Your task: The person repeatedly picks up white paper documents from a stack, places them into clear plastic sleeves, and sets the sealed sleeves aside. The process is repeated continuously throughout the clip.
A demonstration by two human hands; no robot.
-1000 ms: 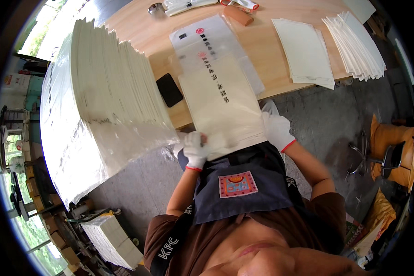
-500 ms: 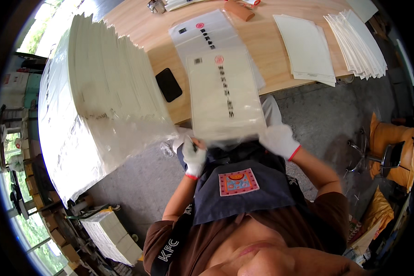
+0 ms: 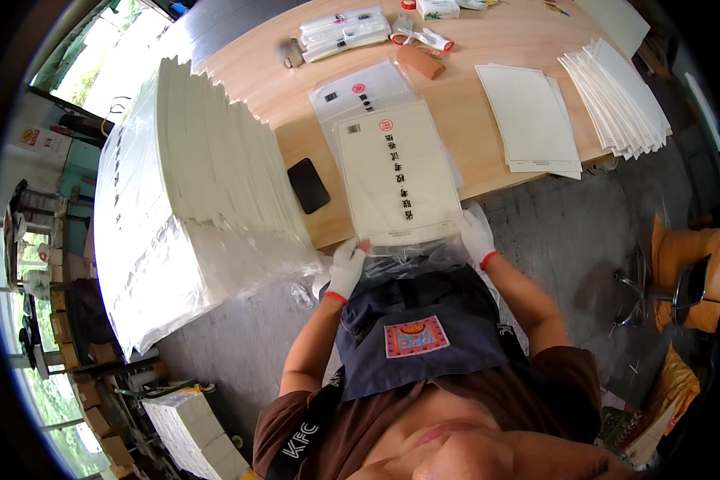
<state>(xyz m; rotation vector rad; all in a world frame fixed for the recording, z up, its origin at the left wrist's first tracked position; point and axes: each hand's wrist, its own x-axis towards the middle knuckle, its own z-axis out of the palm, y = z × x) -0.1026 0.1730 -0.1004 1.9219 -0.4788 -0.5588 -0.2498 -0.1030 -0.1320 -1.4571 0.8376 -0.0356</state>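
Observation:
A stack of cream paper sheets [image 3: 396, 170] with black print and a red stamp lies at the table's front edge, inside a clear plastic bag [image 3: 414, 259]. The bag's loose end hangs off the edge toward my apron. In a white glove with a red cuff, my left hand [image 3: 346, 269] pinches the bag at its near left corner. My right hand [image 3: 477, 235], gloved alike, grips the bag along its near right side; some fingertips are hidden. Beneath the sheets' far end lies another printed clear bag [image 3: 356, 84].
At left stands a tall row of papers [image 3: 216, 152] wrapped in plastic. A black phone [image 3: 308, 186] lies beside it. Cream sheets [image 3: 528, 120] and a fanned pile [image 3: 616, 100] lie on the right. Plastic bundles [image 3: 344, 34] and a brown block [image 3: 420, 62] sit farther back.
My right hand has moved up along the bag's right side, and its blur is gone. The bag's loose end now shows spread below the sheets. The view has shifted, showing more of the table's back.

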